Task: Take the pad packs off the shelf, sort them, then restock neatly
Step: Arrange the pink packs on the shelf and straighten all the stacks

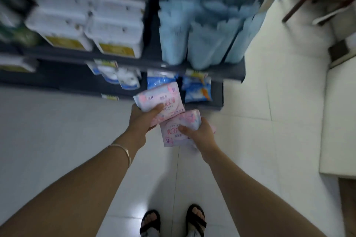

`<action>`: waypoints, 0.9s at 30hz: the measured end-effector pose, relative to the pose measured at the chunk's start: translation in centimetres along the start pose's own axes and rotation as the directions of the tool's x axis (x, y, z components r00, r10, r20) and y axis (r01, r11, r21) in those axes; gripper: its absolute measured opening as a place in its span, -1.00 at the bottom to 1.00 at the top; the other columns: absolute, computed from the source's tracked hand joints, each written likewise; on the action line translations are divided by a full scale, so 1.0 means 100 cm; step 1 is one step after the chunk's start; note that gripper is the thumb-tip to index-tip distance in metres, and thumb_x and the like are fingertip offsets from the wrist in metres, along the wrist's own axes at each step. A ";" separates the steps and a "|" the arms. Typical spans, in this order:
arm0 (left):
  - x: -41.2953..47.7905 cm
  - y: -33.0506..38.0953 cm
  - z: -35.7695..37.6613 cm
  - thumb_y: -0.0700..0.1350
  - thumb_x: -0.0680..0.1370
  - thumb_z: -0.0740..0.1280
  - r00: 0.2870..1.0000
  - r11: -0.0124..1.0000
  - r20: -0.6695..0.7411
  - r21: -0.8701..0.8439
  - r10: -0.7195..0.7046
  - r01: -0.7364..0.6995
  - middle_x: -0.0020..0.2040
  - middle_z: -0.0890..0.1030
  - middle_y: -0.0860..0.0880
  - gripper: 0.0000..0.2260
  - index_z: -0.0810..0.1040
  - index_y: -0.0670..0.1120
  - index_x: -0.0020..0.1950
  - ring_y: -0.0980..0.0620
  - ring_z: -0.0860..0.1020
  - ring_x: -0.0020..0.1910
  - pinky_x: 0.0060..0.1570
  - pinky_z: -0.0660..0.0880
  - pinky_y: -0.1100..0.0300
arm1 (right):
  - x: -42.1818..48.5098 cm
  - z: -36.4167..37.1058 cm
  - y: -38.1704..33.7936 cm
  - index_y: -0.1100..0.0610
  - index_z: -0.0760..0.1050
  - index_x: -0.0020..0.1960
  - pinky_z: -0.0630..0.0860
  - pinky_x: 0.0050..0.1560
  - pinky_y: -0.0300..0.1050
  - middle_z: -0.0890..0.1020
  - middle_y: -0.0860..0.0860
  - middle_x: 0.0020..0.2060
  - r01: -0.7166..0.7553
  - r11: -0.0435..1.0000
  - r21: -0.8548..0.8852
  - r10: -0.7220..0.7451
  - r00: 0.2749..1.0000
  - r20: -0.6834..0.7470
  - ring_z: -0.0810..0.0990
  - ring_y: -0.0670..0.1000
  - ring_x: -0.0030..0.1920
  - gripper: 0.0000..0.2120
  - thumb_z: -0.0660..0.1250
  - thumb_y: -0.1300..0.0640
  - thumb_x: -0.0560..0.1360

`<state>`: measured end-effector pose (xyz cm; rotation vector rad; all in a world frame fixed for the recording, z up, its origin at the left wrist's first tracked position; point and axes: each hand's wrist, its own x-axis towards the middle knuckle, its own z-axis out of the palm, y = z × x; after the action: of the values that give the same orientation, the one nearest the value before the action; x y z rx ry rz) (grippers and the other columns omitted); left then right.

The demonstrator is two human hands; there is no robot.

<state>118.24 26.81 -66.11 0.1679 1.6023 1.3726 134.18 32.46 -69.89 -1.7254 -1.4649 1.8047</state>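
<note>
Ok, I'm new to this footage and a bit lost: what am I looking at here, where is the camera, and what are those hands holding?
No machine here: this is one picture from a camera worn on a person's head, looking down. The bare arms are theirs. The left hand grips a pink pad pack; the right hand grips a second pink pack just below it in the picture. Ahead stands a dark shelf with white packs, light blue packs and, lower down, blue-and-white packs. Underneath are the tiled floor and the person's sandalled feet. Blur makes the print unreadable.
</note>
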 end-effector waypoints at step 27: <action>-0.279 0.504 0.019 -0.18 0.45 0.45 0.696 0.710 0.142 -0.146 0.704 -0.689 0.08 0.65 -0.08 -0.64 0.49 -0.12 0.22 -0.07 0.62 0.05 0.12 0.52 -0.01 | -0.299 -0.133 -0.486 0.04 0.46 0.14 0.59 0.06 0.04 0.65 -0.03 0.03 0.679 0.734 0.006 -0.655 0.711 -0.254 0.64 -0.02 0.01 -0.33 0.57 -0.17 0.12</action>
<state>110.46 27.85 -9.00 0.9190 1.3570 1.9254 132.18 39.12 -11.69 -1.0797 -1.5808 1.2056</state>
